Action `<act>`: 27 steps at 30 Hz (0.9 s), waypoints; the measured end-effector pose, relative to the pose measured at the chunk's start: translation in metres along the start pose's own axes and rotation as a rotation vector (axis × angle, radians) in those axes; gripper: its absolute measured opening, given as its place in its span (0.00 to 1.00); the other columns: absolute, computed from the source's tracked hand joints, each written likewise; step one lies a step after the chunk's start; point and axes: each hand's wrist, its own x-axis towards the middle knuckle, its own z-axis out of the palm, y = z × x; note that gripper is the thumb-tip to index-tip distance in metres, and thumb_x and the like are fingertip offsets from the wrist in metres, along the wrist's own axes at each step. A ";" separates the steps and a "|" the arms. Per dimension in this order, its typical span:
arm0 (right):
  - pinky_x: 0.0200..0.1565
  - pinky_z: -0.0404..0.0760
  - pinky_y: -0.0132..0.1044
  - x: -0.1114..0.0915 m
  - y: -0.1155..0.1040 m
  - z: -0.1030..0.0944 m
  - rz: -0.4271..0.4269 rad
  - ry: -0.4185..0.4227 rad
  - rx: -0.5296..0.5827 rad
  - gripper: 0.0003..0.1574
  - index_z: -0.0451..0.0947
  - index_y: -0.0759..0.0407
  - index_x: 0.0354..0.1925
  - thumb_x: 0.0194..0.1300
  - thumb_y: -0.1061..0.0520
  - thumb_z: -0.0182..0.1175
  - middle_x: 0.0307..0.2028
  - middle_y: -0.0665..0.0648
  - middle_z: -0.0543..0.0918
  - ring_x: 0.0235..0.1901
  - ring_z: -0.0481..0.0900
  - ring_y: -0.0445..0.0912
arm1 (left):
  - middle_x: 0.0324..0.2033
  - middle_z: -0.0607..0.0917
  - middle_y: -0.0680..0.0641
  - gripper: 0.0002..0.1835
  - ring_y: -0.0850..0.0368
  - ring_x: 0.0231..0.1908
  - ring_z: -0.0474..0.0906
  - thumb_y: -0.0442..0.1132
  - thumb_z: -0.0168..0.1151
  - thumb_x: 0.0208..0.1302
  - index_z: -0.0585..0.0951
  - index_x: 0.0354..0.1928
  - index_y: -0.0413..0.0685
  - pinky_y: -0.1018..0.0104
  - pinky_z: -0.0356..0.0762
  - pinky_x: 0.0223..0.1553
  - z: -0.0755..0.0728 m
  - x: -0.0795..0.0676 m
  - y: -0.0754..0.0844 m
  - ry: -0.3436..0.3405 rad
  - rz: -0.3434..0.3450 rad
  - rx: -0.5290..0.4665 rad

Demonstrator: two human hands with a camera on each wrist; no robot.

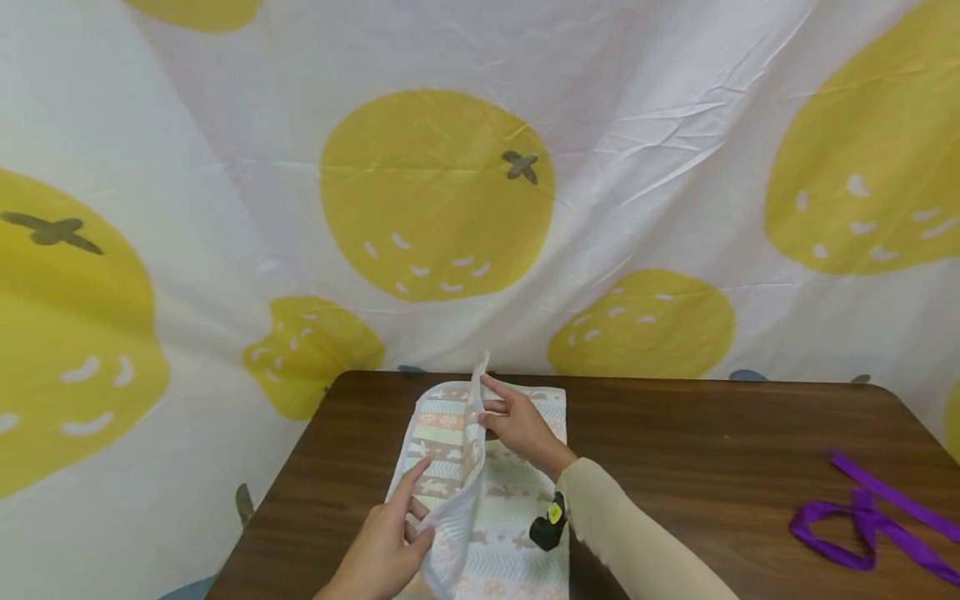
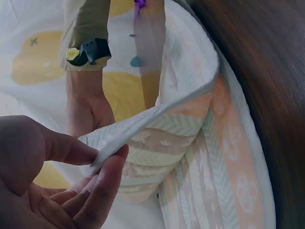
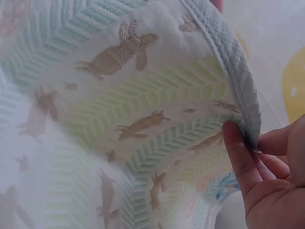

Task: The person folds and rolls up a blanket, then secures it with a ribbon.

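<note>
A quilted cloth [image 1: 517, 500] with pastel stripes, rabbit figures and a pale bound edge lies on the table, one side of it lifted into a standing flap. My left hand [image 1: 390, 533] pinches the flap's near edge between thumb and fingers, plain in the left wrist view, where the bound edge [image 2: 143, 117] runs away from the fingertips. Farther back, my right hand [image 1: 525, 425] pinches the same edge near its far end. The right wrist view has the thumb on one side of the border [image 3: 238, 71] and fingers on the other.
A dark wooden table [image 1: 675, 433] carries the cloth. Purple ribbon [image 1: 832, 550] lies loosely looped at the right side. Behind the table hangs a white curtain [image 1: 600, 208] printed with yellow fruit. A black device with a yellow label [image 1: 549, 525] sits at my right wrist.
</note>
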 end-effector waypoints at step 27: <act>0.41 0.81 0.46 -0.023 0.021 -0.011 0.047 -0.220 -0.098 0.29 0.65 0.61 0.64 0.65 0.61 0.56 0.56 0.71 0.73 0.39 0.84 0.55 | 0.36 0.83 0.41 0.35 0.50 0.35 0.81 0.29 0.61 0.56 0.59 0.66 0.40 0.52 0.78 0.35 -0.018 -0.007 -0.035 -0.061 -0.286 0.167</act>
